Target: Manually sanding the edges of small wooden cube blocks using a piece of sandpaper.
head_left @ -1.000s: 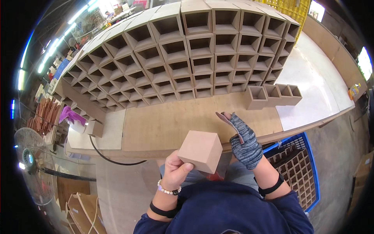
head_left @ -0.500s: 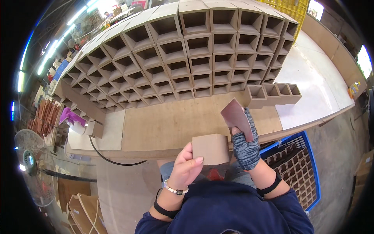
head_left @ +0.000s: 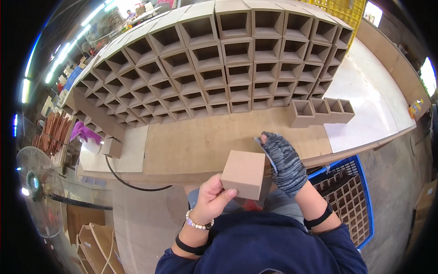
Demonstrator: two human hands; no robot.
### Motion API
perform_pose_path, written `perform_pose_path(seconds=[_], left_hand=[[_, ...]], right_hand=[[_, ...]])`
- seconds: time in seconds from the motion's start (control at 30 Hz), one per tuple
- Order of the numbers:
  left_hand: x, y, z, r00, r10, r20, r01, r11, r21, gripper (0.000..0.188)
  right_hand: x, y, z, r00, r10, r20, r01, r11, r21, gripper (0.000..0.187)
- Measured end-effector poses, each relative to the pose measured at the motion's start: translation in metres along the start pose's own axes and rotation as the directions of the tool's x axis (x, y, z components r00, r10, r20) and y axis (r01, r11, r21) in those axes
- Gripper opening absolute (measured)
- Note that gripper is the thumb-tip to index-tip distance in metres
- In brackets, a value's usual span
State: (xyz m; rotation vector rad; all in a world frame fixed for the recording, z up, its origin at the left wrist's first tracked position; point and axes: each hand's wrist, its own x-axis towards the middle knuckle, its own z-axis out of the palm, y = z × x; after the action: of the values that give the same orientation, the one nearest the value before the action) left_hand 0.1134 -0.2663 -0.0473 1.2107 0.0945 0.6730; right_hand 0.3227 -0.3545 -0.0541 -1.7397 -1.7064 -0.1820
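My left hand [head_left: 212, 197], bare with a beaded bracelet at the wrist, grips a small brown box [head_left: 244, 168] by its left side, just in front of the table's near edge. To the right of the box is my right hand [head_left: 284, 163] in a grey knitted fingerless glove, its back turned up. It is closed on a reddish-brown piece of sandpaper [head_left: 268, 154], of which only a thin edge shows beside the palm. A narrow gap separates the glove from the box.
A tall stack of open brown boxes [head_left: 228, 73] spans the back of the table [head_left: 196, 141]. A short row of boxes [head_left: 301, 119] stands at right. A blue crate [head_left: 365, 196] of boxes sits below right. At left are a lone box [head_left: 112, 148], a black cable [head_left: 132, 185] and a fan [head_left: 34, 182].
My right hand has turned over, so the sandpaper's broad face no longer shows. The box in my left hand has tilted, showing its top and front faces.
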Motion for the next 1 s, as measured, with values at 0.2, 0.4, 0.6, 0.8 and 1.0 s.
perform_pose_path(seconds=[0.2, 0.4, 0.6, 0.8, 1.0], left_hand=[[0.003, 0.002, 0.003, 1.0, -0.026, -0.007, 0.027, 0.999, 0.041, 0.026], [0.002, 0.011, 0.007, 0.999, -0.042, 0.022, 0.038, 0.986, 0.164, 0.023], [0.015, 0.013, 0.007, 0.999, -0.036, -0.004, 0.031, 0.801, 0.597, 0.023], [0.019, 0.001, 0.014, 0.977, 0.019, -0.211, 0.119, 0.773, 0.624, 0.011], [0.022, 0.016, 0.014, 0.999, -0.023, -0.049, 0.053, 0.598, 0.8, 0.007]], right_hand=[[0.016, -0.034, -0.015, 0.984, -0.138, -0.114, 0.157, 0.97, 0.187, 0.044], [0.003, 0.028, 0.024, 0.99, 0.096, 0.1, -0.088, 0.993, -0.076, 0.048], [0.032, -0.032, -0.037, 0.998, -0.067, -0.017, 0.069, 0.99, 0.125, 0.049], [0.018, -0.061, -0.034, 0.958, -0.286, 0.015, 0.286, 0.956, -0.07, 0.039], [0.02, -0.03, -0.022, 0.973, -0.213, 0.088, 0.223, 0.967, -0.125, 0.038]])
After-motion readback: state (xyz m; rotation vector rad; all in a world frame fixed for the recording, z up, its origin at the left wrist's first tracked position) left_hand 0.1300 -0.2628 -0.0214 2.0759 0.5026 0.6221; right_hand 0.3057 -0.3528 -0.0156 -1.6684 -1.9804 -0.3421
